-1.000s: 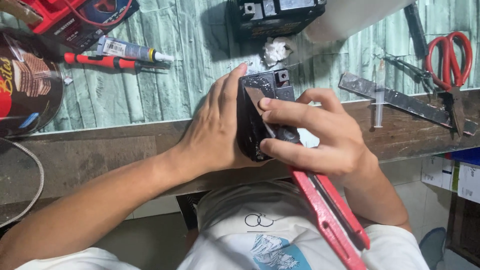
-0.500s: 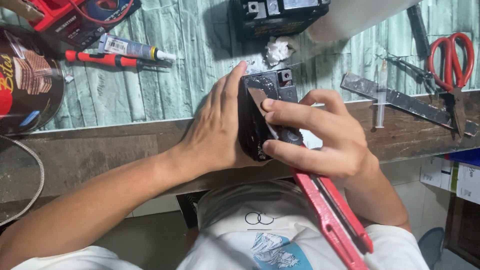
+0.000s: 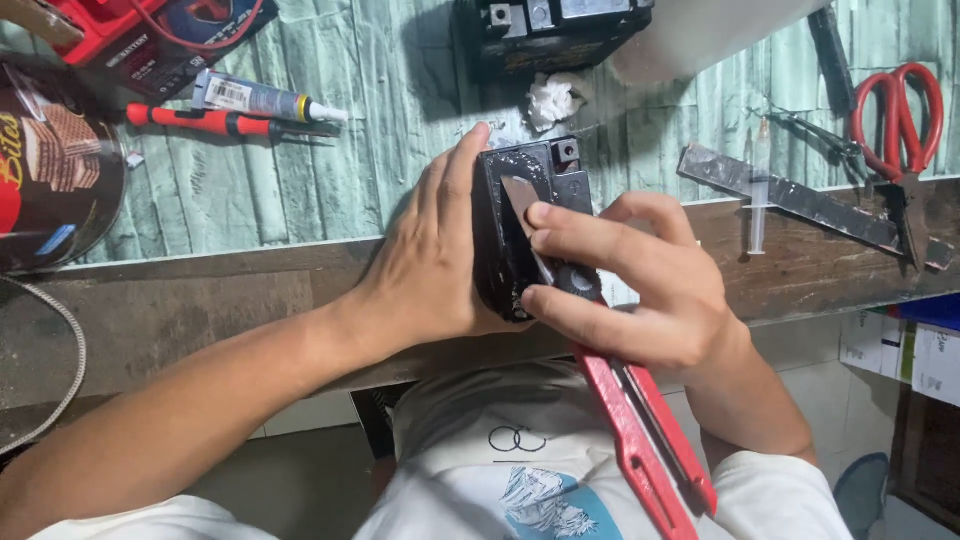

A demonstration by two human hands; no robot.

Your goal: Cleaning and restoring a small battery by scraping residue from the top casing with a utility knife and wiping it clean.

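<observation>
A small black box-shaped battery [image 3: 510, 215] stands at the near edge of the workbench. My left hand [image 3: 435, 260] grips its left side, fingers stretched up along it. My right hand [image 3: 640, 285] holds a red utility knife [image 3: 640, 440]; its blade [image 3: 522, 205] lies flat on the battery's top face, with my index finger pressing on it. The knife's red handle runs down and right over my white shirt.
Red scissors [image 3: 900, 120] and a metal strip [image 3: 800, 200] lie at the right, with a syringe [image 3: 760, 190] between. A larger black battery [image 3: 550, 30] and crumpled tissue [image 3: 552, 100] sit behind. A red screwdriver [image 3: 220, 122], glue tube [image 3: 260, 98] and round tin [image 3: 50, 170] are at the left.
My hands and the knife stay on the battery; the blade has shifted only slightly across its top face.
</observation>
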